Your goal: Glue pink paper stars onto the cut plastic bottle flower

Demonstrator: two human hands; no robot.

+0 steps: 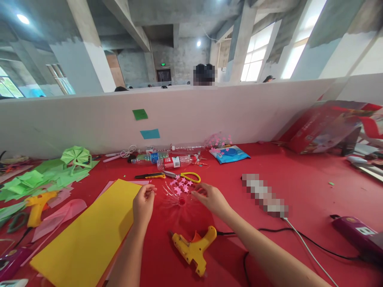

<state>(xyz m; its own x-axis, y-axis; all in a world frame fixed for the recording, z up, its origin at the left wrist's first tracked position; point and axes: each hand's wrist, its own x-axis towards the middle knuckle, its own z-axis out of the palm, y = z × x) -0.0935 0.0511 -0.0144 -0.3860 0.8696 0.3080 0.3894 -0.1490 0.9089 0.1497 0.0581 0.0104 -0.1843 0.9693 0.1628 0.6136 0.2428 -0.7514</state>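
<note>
A clear plastic piece cut from a bottle [182, 201], with strips splayed like petals, lies on the red table between my hands. Pink paper stars [181, 185] cluster at its far side. My left hand [145, 202] is closed to its left, fingers curled; whether something small is in them is hidden. From the right, my right hand [210, 197] reaches the edge of the petals and stars with its fingers apart. I cannot tell if it touches them. Nearest me lies a yellow glue gun [191, 248]. Scissors [190, 176] and a cutter knife [150, 175] lie beyond the stars.
Yellow paper [86, 235] covers the left, beside green paper [44, 177] and a second glue gun [38, 205]. Plastic bottles [173, 162] and a blue packet [229, 154] lie by the white partition [179, 115]. A black cable [278, 230] crosses the right.
</note>
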